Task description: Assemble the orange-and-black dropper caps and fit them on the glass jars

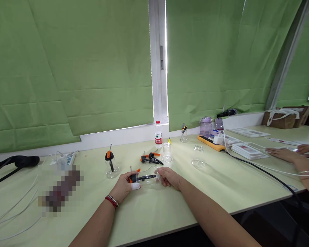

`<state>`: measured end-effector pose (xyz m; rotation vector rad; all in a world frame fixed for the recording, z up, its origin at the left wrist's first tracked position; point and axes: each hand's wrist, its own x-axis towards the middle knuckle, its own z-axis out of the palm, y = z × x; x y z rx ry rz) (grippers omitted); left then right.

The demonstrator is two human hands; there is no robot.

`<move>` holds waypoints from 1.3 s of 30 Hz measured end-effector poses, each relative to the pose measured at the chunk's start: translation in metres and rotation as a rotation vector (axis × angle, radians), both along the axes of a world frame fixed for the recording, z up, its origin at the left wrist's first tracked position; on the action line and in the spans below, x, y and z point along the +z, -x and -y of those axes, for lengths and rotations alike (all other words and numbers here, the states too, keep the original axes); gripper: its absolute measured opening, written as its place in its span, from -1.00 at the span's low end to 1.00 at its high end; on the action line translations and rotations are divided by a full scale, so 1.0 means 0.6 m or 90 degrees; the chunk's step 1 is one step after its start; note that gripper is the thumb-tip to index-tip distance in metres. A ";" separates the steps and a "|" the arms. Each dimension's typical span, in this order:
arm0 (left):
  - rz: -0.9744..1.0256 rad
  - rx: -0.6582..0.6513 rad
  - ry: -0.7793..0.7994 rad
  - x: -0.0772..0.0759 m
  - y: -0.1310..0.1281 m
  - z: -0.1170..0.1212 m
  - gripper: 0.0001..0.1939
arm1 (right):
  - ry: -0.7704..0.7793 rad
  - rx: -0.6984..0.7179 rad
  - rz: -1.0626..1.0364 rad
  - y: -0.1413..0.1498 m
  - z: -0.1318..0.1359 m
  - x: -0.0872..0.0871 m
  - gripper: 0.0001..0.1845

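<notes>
A clear glass bottle (152,181) lies on its side between my hands, just above the table. My left hand (124,185) is closed around its black-and-orange top (133,178), and a white wrap covers part of one digit. A dark stem (146,178) runs from the top into the glass. My right hand (169,177) grips the wide end of the bottle. Left of it stands a similar glass bottle (113,169) with an orange-and-black top. Several loose black-and-orange tops (151,157) lie behind my hands, beside an upside-down glass bottle (167,154).
Another glass bottle (198,159) stands to the right. At the back are a water bottle (158,137), a purple jug (206,127) and an orange power strip (210,143). White trays (247,151) lie near another person's hands (285,155). Cables cross the table.
</notes>
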<state>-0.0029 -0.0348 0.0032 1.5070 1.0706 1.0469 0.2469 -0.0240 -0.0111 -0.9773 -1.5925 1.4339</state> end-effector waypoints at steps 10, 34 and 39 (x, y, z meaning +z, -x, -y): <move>-0.001 0.012 -0.009 0.000 0.004 -0.001 -0.39 | -0.026 0.058 -0.032 -0.015 0.011 0.010 -0.19; -0.006 0.003 -0.004 0.001 0.000 0.002 -0.40 | 0.006 0.005 0.006 0.001 0.005 0.007 -0.39; -0.002 0.018 -0.011 0.001 0.003 0.000 -0.41 | -0.023 0.041 -0.035 -0.011 0.013 0.011 -0.17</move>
